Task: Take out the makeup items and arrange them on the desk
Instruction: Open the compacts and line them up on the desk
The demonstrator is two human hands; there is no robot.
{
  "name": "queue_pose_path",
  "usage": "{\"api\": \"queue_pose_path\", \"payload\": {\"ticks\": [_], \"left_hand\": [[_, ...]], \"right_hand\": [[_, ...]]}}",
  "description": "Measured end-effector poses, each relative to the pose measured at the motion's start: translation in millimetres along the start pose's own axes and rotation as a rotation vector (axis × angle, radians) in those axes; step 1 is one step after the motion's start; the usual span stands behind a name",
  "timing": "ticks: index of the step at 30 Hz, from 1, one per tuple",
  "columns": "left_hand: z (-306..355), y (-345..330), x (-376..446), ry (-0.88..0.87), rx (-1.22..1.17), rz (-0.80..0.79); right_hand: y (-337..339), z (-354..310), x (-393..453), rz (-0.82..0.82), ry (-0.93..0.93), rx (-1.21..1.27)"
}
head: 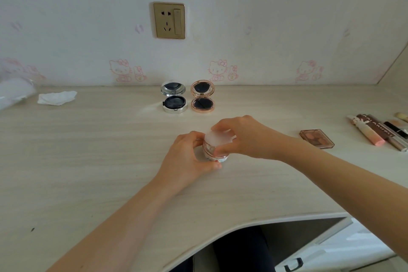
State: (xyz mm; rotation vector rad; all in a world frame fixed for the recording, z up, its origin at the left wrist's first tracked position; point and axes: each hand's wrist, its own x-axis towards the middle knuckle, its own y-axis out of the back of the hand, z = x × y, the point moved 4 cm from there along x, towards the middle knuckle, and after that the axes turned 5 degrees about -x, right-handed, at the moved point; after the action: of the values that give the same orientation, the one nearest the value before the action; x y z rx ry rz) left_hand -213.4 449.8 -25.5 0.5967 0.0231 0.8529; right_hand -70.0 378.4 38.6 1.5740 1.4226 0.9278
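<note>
A small clear jar [215, 150] with a frosted white lid [217, 138] stands near the middle of the pale wooden desk [88, 161]. The left hand [187, 159] wraps its curled fingers around the jar's body, while the right hand [242, 137] grips the lid from above. Behind them, by the wall, a silver compact [174, 100] and a rose-gold compact [202, 100] sit open, just beside each other. To the right lie an eyeshadow palette [316, 138] and a cluster of cosmetic tubes [379, 131]. A crumpled tissue [57, 97] lies far left.
</note>
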Motion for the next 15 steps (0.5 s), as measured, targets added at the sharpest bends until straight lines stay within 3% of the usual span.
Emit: {"api": "queue_pose_path", "payload": {"ticks": [10,15], "left_hand": [[-1.2,2.5,-0.1,-0.003,-0.007,0.059],[-0.7,2.6,0.1,0.013,-0.022,0.061]], "right_hand": [[-6.2,5.3,1.3,-0.008,-0.029,-0.024],[-1.2,0.5,-3.0,-0.001,0.044,-0.052]]}}
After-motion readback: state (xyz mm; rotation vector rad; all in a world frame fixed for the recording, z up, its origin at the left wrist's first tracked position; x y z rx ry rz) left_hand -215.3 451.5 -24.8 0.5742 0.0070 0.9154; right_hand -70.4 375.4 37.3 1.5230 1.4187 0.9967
